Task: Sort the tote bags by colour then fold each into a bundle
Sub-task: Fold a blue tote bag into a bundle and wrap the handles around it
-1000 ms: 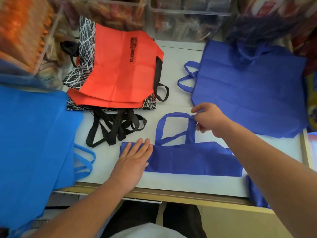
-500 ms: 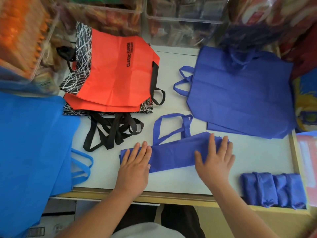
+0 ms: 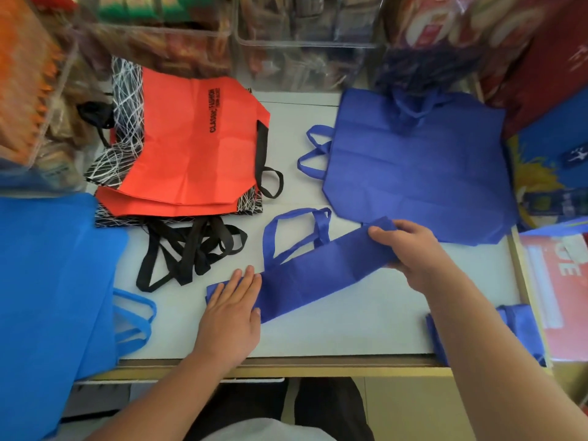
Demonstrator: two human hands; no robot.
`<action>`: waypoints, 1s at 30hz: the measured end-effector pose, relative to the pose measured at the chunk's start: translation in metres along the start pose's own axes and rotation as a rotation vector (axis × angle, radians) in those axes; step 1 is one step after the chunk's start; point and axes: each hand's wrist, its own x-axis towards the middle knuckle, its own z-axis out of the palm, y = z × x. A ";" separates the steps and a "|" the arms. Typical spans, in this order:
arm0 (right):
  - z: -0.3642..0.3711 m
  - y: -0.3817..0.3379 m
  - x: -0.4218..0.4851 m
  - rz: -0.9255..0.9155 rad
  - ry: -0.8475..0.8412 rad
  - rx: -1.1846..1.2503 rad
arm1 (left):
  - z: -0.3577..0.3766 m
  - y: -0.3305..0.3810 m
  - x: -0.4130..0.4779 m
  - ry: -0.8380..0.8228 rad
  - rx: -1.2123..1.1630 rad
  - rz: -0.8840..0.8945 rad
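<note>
Tote bag (image 3: 318,275) end now lifted by right hand (image 3: 410,249)

A folded bag (image 3: 318,275) lies mid-frame on the table (image 3: 350,329). A bag pile (image 3: 197,148) sits upper left, flat bags (image 3: 413,173) upper right.

Setting: a shop counter or stockroom, most likely retail; cannot tell which.

Evidence: clear plastic bins (image 3: 302,43) packed with wrapped goods line the back of a white counter (image 3: 350,329). Shiny red printed packets (image 3: 445,23) are piled at the far right, and printed cartons (image 3: 563,281) stand beside the counter. Alike tote bags lie in multiples: orange-red stack (image 3: 191,138), dark blue stack (image 3: 413,160), light blue stack (image 3: 47,281). Bin contents are blurred.
</note>
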 end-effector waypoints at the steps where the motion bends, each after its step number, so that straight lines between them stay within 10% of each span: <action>1: 0.002 -0.005 0.001 -0.032 0.023 0.005 | -0.001 0.000 -0.002 0.029 -0.026 -0.014; 8: 0.034 -0.055 0.050 -0.458 0.205 -0.297 | 0.012 0.014 -0.023 0.029 0.106 0.207; 12: 0.063 -0.036 0.071 -0.712 0.281 -0.958 | 0.013 0.039 -0.023 -0.052 0.132 0.101; 16: 0.087 0.027 0.041 -0.991 0.189 -0.989 | 0.012 0.063 -0.014 -0.137 0.094 -0.008; 30: 0.082 0.070 0.026 -0.597 -0.246 -1.231 | 0.004 0.039 -0.015 0.282 -0.123 0.287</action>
